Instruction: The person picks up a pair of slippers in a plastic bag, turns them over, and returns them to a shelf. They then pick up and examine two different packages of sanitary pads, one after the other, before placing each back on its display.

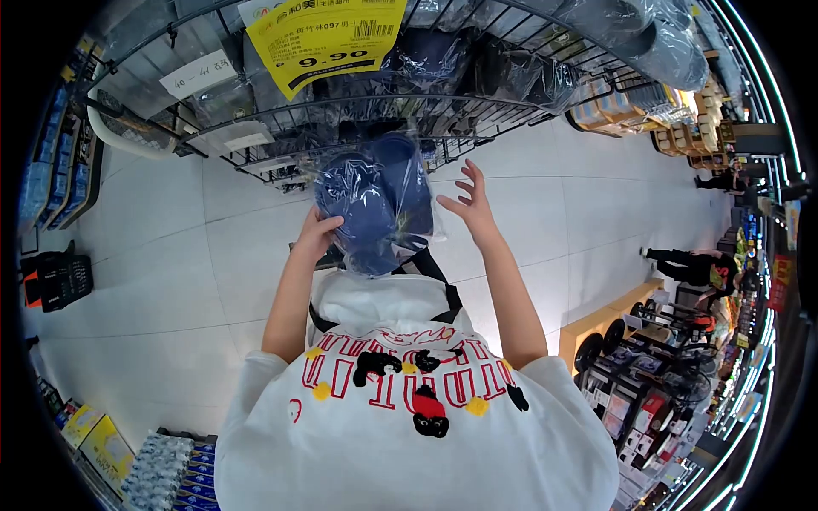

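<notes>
Blue slippers in a clear plastic bag are held up in front of the chest, just below a black wire rack. My left hand grips their left edge, thumb on the front of the bag. To the right of the bag is my right hand, its fingers spread and holding nothing. It is apart from the bag.
The black wire rack holds more bagged footwear and a yellow price sign. A black basket sits at the left. Shelves of goods line the right, where a person in black is visible.
</notes>
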The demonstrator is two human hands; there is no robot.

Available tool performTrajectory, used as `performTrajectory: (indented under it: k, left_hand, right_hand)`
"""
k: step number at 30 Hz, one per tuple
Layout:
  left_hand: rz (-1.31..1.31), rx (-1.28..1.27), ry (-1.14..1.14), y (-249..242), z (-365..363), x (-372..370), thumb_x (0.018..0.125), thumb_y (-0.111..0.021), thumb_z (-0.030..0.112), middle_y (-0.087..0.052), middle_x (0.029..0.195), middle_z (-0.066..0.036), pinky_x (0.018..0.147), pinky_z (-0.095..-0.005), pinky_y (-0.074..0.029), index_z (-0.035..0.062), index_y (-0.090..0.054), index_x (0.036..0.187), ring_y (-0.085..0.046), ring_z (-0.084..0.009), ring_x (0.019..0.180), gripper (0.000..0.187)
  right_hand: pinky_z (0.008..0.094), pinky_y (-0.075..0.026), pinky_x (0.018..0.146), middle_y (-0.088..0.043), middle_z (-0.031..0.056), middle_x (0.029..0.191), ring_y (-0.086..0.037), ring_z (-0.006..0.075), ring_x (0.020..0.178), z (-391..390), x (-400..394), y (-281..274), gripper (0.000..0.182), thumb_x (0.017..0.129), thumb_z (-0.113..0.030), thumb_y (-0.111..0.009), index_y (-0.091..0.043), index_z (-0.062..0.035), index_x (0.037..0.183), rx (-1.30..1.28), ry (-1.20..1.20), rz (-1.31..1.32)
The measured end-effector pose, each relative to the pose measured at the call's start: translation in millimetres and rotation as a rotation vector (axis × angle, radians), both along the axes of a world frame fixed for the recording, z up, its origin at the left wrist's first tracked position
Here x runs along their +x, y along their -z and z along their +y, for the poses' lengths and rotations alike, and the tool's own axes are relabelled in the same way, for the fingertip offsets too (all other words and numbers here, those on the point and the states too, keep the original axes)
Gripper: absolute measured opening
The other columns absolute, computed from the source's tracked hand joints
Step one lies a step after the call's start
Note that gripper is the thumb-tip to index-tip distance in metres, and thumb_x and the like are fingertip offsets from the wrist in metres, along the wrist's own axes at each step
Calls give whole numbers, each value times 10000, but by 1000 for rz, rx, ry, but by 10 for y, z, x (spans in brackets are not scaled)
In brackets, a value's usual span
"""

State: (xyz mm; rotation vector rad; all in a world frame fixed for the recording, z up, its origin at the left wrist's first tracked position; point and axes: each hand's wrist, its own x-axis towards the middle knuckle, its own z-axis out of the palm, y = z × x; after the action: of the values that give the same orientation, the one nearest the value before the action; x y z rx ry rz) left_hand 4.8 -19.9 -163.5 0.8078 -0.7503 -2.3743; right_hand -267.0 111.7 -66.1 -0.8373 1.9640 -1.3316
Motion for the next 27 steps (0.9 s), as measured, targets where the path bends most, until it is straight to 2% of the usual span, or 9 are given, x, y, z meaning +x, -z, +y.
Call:
performTrajectory:
  k: [4,6,8,12,15,17,20,21,27]
  left_hand:
    - [-28,-152,286,-228,4,6,636,-741,-9,-582,1113,-77,928,-332,-427,20,-423,1240,-558,-176,1031,684]
    - [-53,-171,294,-402,37,0,614,-766,-12,-543,1180,-75,956,-327,-400,21,-406,1272,-520,-173,1077,752]
    - [-70,-413,261,-486,59,-84,625,-783,13,-501,1240,-70,983,-329,-372,20,-388,1299,-490,-183,1117,781]
    - [-207,-649,308,-457,-58,-287,616,-784,15,-498,1250,-82,1024,-334,-324,32,-416,1279,-454,-187,1160,758]
    - [-320,-834,187,-415,-132,-462,621,-742,-17,-498,1236,-94,1015,-334,-326,74,-477,1158,-442,-232,1187,606]
    - [-348,-1006,45,-399,-208,-548,640,-644,-100,-485,1221,-118,999,-335,-331,69,-487,1013,-437,-290,1196,438]
    - [-512,-1229,22,-250,-503,-626,616,-542,-173,-482,1215,-138,1000,-331,-325,55,-479,959,-430,-315,1197,417]
    - [-519,-1224,-32,-130,-581,-677,574,-472,-198,-451,1239,-160,1002,-331,-321,52,-468,932,-407,-356,1208,437]
    - [-766,-1256,31,432,-778,-879,578,-478,-195,-380,1311,-175,992,-359,-344,62,-468,975,-373,-407,1222,474]
  right_hand:
    - [365,-348,994,-437,111,1309,-459,236,1167,-85,-393,99,780,666,-28,-741,-336,-37,1333,72,-345,-456]
    - [376,-351,999,-440,94,1311,-449,241,1177,-61,-404,2,834,635,-8,-762,-314,-13,1339,168,-521,-349]
    - [378,-360,997,-454,71,1294,-446,228,1180,44,-300,77,883,596,7,-794,-321,-54,1339,192,-489,-301]
    - [365,-413,927,-479,60,1209,-479,187,1110,250,-117,449,835,548,-49,-854,-393,-108,1241,23,-185,-145]
    - [350,-426,890,-477,77,1198,-496,199,1070,92,-166,554,775,547,-29,-839,-408,-76,1190,36,-191,-77]
    - [329,-432,865,-485,117,1169,-511,242,1029,-105,-200,532,726,529,2,-812,-427,-46,1142,-154,-294,215]
    - [363,-407,934,-470,159,1202,-479,360,1088,-455,-293,594,524,623,78,-657,-466,-15,1102,-256,-401,533]
    - [363,-407,934,-470,159,1202,-479,360,1088,-549,-339,673,524,623,78,-657,-466,-15,1102,-258,-395,525]
    - [386,-390,973,-418,163,1309,-428,376,1181,-847,-611,1333,540,711,62,-594,-459,-84,1212,-79,-401,620]
